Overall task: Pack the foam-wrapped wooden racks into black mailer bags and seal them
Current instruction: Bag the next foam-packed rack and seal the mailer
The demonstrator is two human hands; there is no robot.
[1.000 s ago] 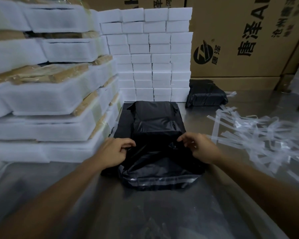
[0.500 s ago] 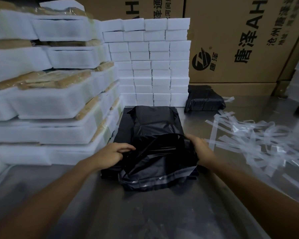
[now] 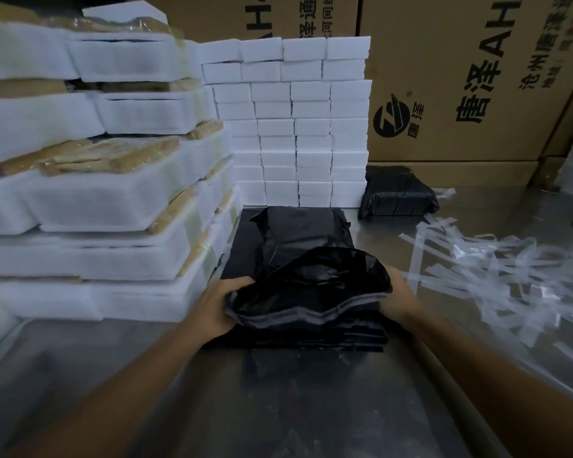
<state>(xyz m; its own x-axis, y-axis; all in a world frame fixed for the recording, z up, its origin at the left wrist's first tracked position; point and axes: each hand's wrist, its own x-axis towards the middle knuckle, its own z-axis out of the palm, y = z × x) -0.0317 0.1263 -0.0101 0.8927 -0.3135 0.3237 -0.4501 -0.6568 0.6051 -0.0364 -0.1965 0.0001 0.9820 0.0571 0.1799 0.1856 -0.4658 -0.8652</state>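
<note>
A black mailer bag [image 3: 306, 259] with something bulky inside lies on a stack of flat black bags [image 3: 318, 338] on the steel table. Its loose open end, with a grey adhesive strip, is folded up and toward me. My left hand [image 3: 220, 304] grips the left side of that flap. On the right side my right hand [image 3: 399, 294] holds the flap, its fingers hidden behind the plastic. Foam-wrapped wooden racks [image 3: 90, 180] are piled high on the left. A sealed black parcel [image 3: 396, 191] sits at the back right.
A wall of small white boxes [image 3: 298, 127] stands behind the bag, with large printed cardboard cartons [image 3: 460, 77] behind it. Several peeled clear liner strips [image 3: 497, 266] litter the table to the right. The bare steel table [image 3: 278, 408] reaches toward me.
Both hands have lifted the bag's open end and folded it up over the packed part, toward me. The grey adhesive strip now faces me.
</note>
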